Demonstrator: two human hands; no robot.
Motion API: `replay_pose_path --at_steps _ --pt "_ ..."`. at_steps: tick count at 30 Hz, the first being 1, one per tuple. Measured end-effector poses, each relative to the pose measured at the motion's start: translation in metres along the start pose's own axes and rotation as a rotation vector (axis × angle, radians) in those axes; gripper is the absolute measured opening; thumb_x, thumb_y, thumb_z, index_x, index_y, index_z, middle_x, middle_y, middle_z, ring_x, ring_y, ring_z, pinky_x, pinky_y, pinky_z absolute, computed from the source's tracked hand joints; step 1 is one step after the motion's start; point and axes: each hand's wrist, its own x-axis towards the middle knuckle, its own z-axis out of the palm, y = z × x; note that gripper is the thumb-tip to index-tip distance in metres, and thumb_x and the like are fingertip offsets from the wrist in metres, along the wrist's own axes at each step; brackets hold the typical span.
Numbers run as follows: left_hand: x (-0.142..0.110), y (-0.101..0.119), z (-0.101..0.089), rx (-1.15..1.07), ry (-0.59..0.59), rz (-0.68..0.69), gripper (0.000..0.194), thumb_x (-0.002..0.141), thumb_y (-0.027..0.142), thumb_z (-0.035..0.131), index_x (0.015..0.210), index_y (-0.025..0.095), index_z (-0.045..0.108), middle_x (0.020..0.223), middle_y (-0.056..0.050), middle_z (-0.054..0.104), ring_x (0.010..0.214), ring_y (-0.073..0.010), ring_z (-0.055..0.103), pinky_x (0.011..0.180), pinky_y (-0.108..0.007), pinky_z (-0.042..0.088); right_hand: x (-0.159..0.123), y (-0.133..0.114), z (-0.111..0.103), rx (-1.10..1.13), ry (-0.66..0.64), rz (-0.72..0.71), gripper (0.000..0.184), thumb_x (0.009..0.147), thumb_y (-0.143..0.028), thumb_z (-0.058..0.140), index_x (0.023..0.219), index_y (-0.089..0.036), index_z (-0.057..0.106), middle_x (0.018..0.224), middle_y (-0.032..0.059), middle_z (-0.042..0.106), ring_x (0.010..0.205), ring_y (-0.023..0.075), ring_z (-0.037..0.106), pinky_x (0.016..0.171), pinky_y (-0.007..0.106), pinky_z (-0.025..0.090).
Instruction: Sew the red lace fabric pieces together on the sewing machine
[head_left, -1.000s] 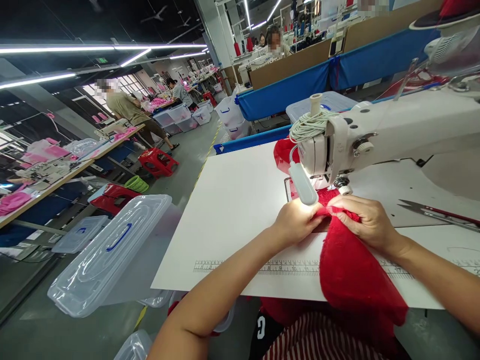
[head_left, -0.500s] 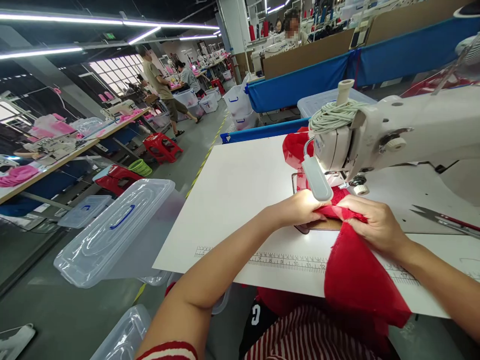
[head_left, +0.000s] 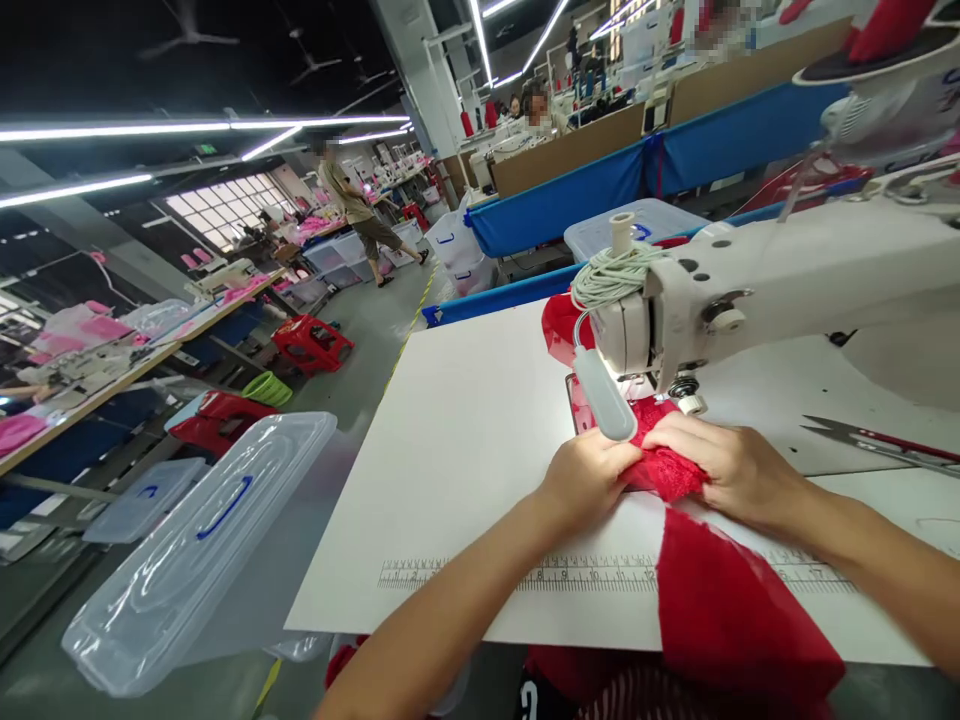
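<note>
Overhead strip lights run across a dim workshop, with clocks read from the cloth and twelve straight ahead of the wearer. At about half past ten, a person (head_left: 352, 200) is in mid-stride on the floor; a red stool (head_left: 311, 345) and a green basket (head_left: 268, 390) are near ten, and a clear lidded box (head_left: 202, 550) is at nine, beside the white tabletop (head_left: 465, 430). Blue drapes (head_left: 559, 210) hang at eleven.

On the tabletop, a white sewing machine (head_left: 810, 270) has its head just past the cloth at twelve, its arm reaching off toward two. A coil of pale cord (head_left: 619, 275) sits on the head, and a small grey lamp (head_left: 604, 395) hangs at half past ten.

Red cloth (head_left: 671, 475) lies bunched between the hands, its far end beneath the machine head. The left hand (head_left: 589, 475), at nine, has its fingers closed in a pinch on the near-left edge. The right hand (head_left: 739, 470), at three, has bent fingers over the right side, gripping it.

A red flap (head_left: 739, 600) spreads over the near edge at five; whether it joins the cloth is unclear. Scissors (head_left: 847, 430) lie at three, beyond the right hand. A printed scale (head_left: 592, 578) runs from eight to four.
</note>
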Motion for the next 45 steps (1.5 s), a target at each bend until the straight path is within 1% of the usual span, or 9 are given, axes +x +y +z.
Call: replay_pose_path --at_steps 3,6,12,15,18,22,29,39,45 --pt "-0.006 -0.001 0.005 0.055 0.014 0.019 0.018 0.094 0.010 0.054 0.085 0.017 0.068 0.083 -0.004 0.067 0.069 -0.0151 0.059 0.059 -0.025 0.047 -0.005 0.006 0.001 -0.135 0.015 -0.020 0.042 0.076 0.000 0.047 0.104 -0.025 0.066 0.100 0.0037 0.071 0.071 0.0171 0.064 0.055 0.028 0.040" --pt "-0.008 -0.003 0.010 0.086 0.023 0.028 0.022 0.094 0.008 0.051 0.084 0.017 0.068 0.082 -0.005 0.066 0.072 -0.0160 0.060 0.058 -0.024 0.046 -0.005 0.006 -0.001 -0.192 0.020 -0.033 0.034 0.073 0.001 0.044 0.090 -0.024 0.060 0.093 0.0027 0.068 0.064 0.0160 0.058 0.052 0.030 0.033" --pt "-0.008 0.003 0.008 0.132 0.056 0.061 0.027 0.100 0.010 0.048 0.085 0.017 0.070 0.088 -0.007 0.069 0.074 -0.0161 0.064 0.062 -0.025 0.052 0.000 0.005 -0.004 -0.242 0.035 -0.104 0.027 0.092 -0.003 0.038 0.077 -0.024 0.045 0.088 0.0016 0.067 0.061 0.0150 0.048 0.052 0.032 0.025" --pt "-0.010 0.009 -0.004 0.108 0.083 0.120 0.033 0.107 0.033 0.047 0.097 0.013 0.073 0.096 -0.011 0.072 0.078 -0.0189 0.067 0.065 -0.029 0.058 0.002 0.005 -0.005 -0.260 0.014 -0.122 0.028 0.098 -0.009 0.040 0.075 -0.025 0.043 0.070 -0.0009 0.054 0.057 0.0151 0.042 0.051 0.032 0.023" --pt "-0.013 0.013 -0.019 0.044 0.027 0.133 0.069 0.105 0.065 0.036 0.116 0.007 0.071 0.113 -0.019 0.072 0.092 -0.0253 0.070 0.075 -0.037 0.063 0.004 0.003 -0.006 -0.251 -0.003 -0.115 0.028 0.099 -0.011 0.040 0.075 -0.025 0.043 0.068 -0.0012 0.050 0.058 0.0154 0.041 0.051 0.032 0.023" --pt "-0.017 0.014 -0.026 0.067 -0.027 0.085 0.089 0.102 0.073 0.013 0.127 0.009 0.069 0.125 -0.024 0.069 0.100 -0.0294 0.071 0.078 -0.042 0.064 0.005 0.002 -0.007 -0.220 0.013 -0.097 0.028 0.096 -0.009 0.041 0.073 -0.025 0.040 0.066 -0.0016 0.047 0.056 0.0154 0.039 0.051 0.033 0.022" --pt "-0.019 0.018 -0.018 0.108 0.111 0.089 0.093 0.100 0.074 0.011 0.119 0.008 0.074 0.116 -0.020 0.074 0.096 -0.0293 0.071 0.080 -0.042 0.064 0.004 0.004 -0.006 -0.209 0.004 -0.075 0.025 0.094 -0.012 0.046 0.075 -0.026 0.038 0.069 -0.0017 0.049 0.057 0.0158 0.039 0.051 0.032 0.023" --pt "-0.022 0.016 -0.013 0.183 0.066 0.101 0.090 0.096 0.081 0.028 0.127 0.008 0.072 0.121 -0.024 0.072 0.102 -0.0328 0.072 0.081 -0.044 0.064 0.006 0.004 -0.005 -0.215 0.035 -0.056 0.025 0.090 -0.010 0.048 0.074 -0.026 0.037 0.067 -0.0018 0.048 0.056 0.0161 0.036 0.052 0.033 0.020" --pt "-0.017 0.018 -0.015 0.162 0.133 0.082 0.094 0.101 0.074 0.010 0.118 0.008 0.075 0.118 -0.020 0.074 0.092 -0.0288 0.072 0.074 -0.039 0.063 0.006 0.004 -0.005 -0.260 0.009 -0.048 0.025 0.087 -0.006 0.045 0.074 -0.025 0.037 0.069 -0.0013 0.047 0.057 0.0161 0.036 0.052 0.032 0.021"
